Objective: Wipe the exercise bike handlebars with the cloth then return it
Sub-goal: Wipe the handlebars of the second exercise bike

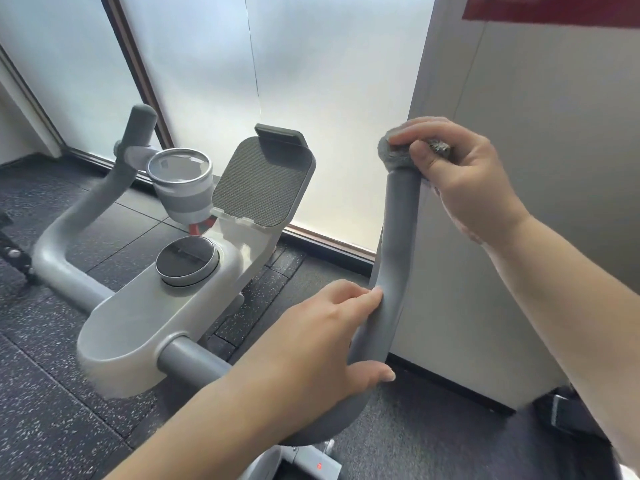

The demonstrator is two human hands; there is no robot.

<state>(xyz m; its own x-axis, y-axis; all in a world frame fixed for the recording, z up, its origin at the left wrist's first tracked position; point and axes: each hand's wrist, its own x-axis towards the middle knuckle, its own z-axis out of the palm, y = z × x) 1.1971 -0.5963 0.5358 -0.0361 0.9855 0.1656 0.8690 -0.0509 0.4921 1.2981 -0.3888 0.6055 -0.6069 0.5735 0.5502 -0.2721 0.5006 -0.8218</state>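
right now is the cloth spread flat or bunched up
Bunched up: the grey cloth is wadded over the tip of the right handlebar, gripped by the right hand.

Handlebars [393, 237]: matt grey foam-like or rubbery sleeve, smooth, no shine. Cloth [394, 154]: grey, fuzzy, looks like microfibre, bunched over the bar tip. Console body [138, 306]: light grey plastic w/ soft satin sheen. Round dial [187, 259]: dark glossy top, shiny metallic-looking rim. Cup holder [181, 183]: silvery rim, glossy; grey matt band lower down. Tablet rest [259, 181]: dark pad w/ fine mesh-like texture, matt; clamp at top smooth dark plastic. Floor [52, 393]: dark speckled rubber-type tiles, rough matt. Window panels [311, 81]: frosted, translucent, smooth. Wall panel [554, 116]: flat grey, matt.
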